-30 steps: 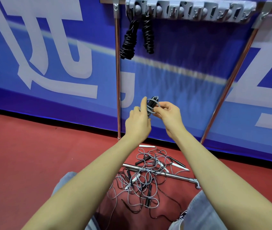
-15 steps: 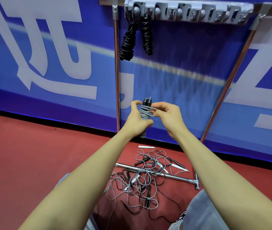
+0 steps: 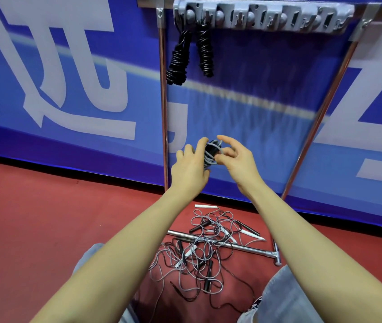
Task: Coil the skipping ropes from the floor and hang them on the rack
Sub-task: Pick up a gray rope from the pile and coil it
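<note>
A grey skipping rope (image 3: 211, 153), wound around its dark handles, sits between both hands at mid-height in front of the rack. My left hand (image 3: 191, 170) grips the bundle from the left. My right hand (image 3: 234, 158) pinches the rope's windings from the right, index finger raised. The grey hook rack (image 3: 262, 16) runs along the top; two coiled black ropes (image 3: 188, 55) hang at its left end. A tangle of grey and black ropes (image 3: 199, 257) lies on the red floor below.
Two chrome uprights (image 3: 163, 108) carry the rack, and a chrome base bar (image 3: 243, 248) crosses under the rope pile. A blue banner wall (image 3: 68, 89) stands close behind. My knees in grey jeans (image 3: 285, 297) frame the pile.
My right hand has shifted around the bundle, its index finger lifting over the top as the grey rope wraps on. The left hand holds the bundle a little more upright.
</note>
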Available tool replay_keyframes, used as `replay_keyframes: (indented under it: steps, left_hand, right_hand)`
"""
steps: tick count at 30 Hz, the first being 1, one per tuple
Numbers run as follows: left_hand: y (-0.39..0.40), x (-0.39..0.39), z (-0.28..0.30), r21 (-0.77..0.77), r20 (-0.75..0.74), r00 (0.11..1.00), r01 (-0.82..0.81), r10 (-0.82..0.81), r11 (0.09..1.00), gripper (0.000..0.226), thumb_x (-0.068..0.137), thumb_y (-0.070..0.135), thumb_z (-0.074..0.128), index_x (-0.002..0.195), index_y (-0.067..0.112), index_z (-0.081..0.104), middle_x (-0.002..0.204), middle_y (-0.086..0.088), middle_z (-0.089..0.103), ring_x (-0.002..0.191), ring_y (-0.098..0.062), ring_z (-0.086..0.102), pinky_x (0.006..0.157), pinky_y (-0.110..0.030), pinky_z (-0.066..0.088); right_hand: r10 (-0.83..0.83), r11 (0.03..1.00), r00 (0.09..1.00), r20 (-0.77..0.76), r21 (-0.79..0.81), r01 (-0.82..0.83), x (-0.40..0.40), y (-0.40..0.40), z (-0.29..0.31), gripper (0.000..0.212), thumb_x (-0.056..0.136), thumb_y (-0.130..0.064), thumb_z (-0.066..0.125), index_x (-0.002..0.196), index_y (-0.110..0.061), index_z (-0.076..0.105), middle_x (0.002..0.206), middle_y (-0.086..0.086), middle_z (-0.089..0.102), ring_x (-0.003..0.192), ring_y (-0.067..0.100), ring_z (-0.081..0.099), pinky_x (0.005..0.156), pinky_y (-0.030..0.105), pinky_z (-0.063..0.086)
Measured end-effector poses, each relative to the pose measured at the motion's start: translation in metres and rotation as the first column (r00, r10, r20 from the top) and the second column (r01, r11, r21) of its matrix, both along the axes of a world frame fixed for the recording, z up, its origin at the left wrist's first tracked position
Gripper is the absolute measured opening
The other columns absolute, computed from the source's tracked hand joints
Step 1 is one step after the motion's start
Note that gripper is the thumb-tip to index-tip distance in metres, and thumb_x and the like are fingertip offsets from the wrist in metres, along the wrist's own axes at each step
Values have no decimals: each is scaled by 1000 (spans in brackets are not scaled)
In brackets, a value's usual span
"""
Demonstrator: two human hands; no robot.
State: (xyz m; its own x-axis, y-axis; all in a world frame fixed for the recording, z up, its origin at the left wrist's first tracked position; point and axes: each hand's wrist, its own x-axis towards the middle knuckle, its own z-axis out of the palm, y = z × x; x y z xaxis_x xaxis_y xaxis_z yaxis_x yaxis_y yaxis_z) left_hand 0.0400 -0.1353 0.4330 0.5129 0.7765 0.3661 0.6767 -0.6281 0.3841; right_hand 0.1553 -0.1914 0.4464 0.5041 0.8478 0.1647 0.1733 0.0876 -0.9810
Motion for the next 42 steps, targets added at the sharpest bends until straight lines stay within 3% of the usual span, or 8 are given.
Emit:
replay_keyframes:
  steps: [5, 9, 15, 21, 25, 31, 35, 42]
  left_hand:
    - [-5, 3, 1, 12, 14, 999, -45, 45, 999, 66, 86, 15, 52, 145, 24, 25, 109, -12, 45, 88, -34, 53, 71, -40, 42]
    - [0, 0, 1, -64, 85, 996, 16, -11, 998, 63, 86, 14, 52, 142, 28, 27, 96, -11, 47, 81, -35, 55, 61, -35, 41]
    - [6, 0, 1, -222, 247, 965, 145, -89, 964, 74, 78, 10, 51, 141, 37, 24, 94, -9, 61, 83, -31, 57, 69, -42, 50]
    - [4, 1, 3, -152, 120, 992, 47, -29, 987, 28, 85, 10, 49, 112, 11, 41, 92, -10, 59, 75, -33, 49, 58, -35, 35]
    - [-1, 1, 4, -108, -18, 1000, 4, -6, 994, 27, 87, 9, 48, 112, 7, 37, 93, -12, 57, 80, -36, 56, 57, -34, 32]
    - [-7, 1, -3, -134, -113, 993, -33, 18, 990, 39, 85, 8, 50, 120, 8, 35, 92, -13, 58, 81, -35, 57, 57, -34, 35]
    - [-9, -2, -8, -163, -127, 991, -55, 34, 985, 37, 84, 7, 51, 118, 8, 35, 90, -11, 56, 70, -29, 46, 57, -34, 35]
    - [-13, -1, -18, -154, -103, 994, -38, 22, 987, 37, 86, 14, 54, 117, 8, 35, 98, -11, 60, 85, -34, 59, 58, -33, 37]
  right_hand:
    - [34, 999, 999, 18, -2, -34, -11, 2, 4, 42, 78, 13, 51, 104, -18, 63, 81, 1, 69, 76, 10, 66, 77, 24, 52]
    - [83, 997, 988, 130, -18, -82, -10, 1, 5, 45, 79, 13, 48, 115, -9, 63, 89, 7, 66, 80, 13, 62, 83, 25, 53]
    - [78, 996, 959, 271, -59, -64, -5, 7, 3, 45, 80, 8, 52, 119, -12, 60, 80, 3, 55, 72, 15, 52, 76, 28, 49]
    - [-43, 999, 944, 326, 1, 45, -6, 5, -3, 11, 83, -12, 69, 88, -18, 61, 83, -8, 64, 75, 8, 59, 72, 18, 48]
    - [-68, 997, 983, 170, -30, 75, -6, 6, -10, 17, 82, -11, 71, 75, -17, 56, 78, 1, 67, 72, 13, 63, 69, 25, 50]
    - [92, 995, 993, -69, -27, -94, -2, -6, -16, 7, 86, -5, 66, 83, -10, 62, 83, 7, 66, 77, 12, 64, 72, 21, 52]
    - [177, 979, 983, -56, -95, -182, 2, -13, -19, 19, 84, 7, 62, 88, -12, 64, 85, 3, 67, 76, 8, 62, 69, 18, 48]
    - [35, 988, 999, 23, -149, -31, -2, -11, -24, 20, 81, 4, 66, 76, -12, 57, 74, 8, 61, 70, 16, 57, 64, 23, 45]
